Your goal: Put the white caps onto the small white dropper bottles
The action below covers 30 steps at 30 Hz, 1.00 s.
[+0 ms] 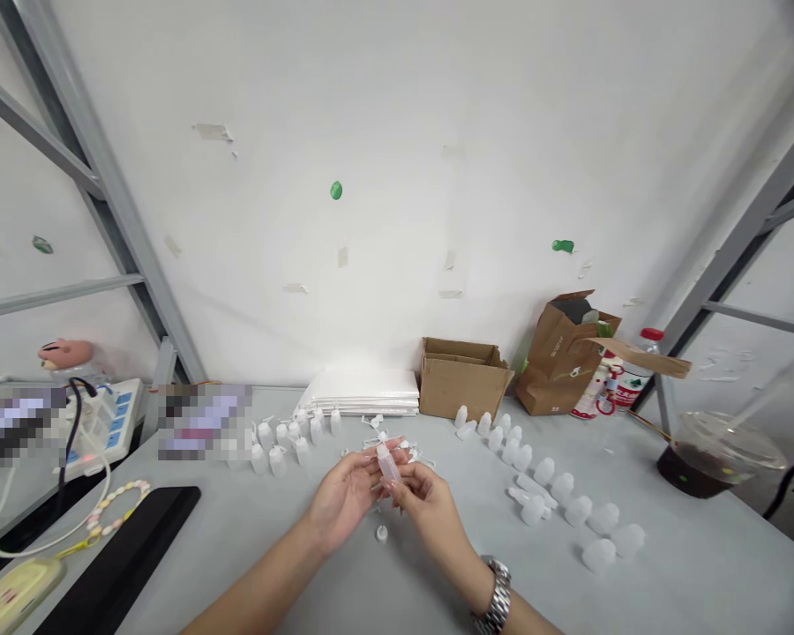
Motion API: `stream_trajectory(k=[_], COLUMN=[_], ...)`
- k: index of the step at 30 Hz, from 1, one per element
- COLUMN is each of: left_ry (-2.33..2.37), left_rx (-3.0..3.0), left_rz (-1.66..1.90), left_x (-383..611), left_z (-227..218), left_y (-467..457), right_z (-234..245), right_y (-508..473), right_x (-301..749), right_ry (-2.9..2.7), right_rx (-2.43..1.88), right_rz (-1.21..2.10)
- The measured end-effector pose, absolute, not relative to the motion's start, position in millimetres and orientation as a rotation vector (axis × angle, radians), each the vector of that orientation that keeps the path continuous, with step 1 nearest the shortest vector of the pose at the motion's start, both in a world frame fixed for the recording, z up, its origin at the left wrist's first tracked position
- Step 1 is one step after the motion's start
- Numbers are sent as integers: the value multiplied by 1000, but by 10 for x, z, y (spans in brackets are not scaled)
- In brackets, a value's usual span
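A small translucent plastic squeeze bottle [388, 464] with a white cap is tilted between my two hands. My right hand [430, 504] grips its lower end, thumb pressed against the side. My left hand [344, 501] is turned palm up, its thumb beside the bottle's neck and its fingers behind it. Loose white caps [418, 455] lie on the table behind the hands, partly hidden by them. One small white cap [382, 534] sits just below the hands. At the left stand several capped bottles [277, 460]. Several frosted plastic pieces, perhaps uncapped bottles [578, 510], are lined up at the right.
A stack of white sheets or bags [361, 394] and an open cardboard box [463, 384] stand against the wall. At the right are a paper bag [556, 366] and a lidded cup of dark drink [707, 463]. A black pad [123, 564] and power strip [123, 422] lie left.
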<state>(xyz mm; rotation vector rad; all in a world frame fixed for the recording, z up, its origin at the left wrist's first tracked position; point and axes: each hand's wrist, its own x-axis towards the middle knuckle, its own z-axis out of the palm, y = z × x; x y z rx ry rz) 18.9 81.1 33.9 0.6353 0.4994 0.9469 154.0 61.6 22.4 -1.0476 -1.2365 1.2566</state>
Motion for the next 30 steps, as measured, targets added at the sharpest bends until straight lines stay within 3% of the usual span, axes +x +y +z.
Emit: stream_trajectory(k=[9,30], left_ry=[516,507], left_rx=[619,599], left_rz=[941,983], left_x=[308,259], left_z=[257,357], left_y=[777,768], right_z=[226,200], right_y=[643,598], right_x=[1564,1554], right_ry=[-1231,-1251], right_rx=[-927,-1033], right_rz=[1393,1222])
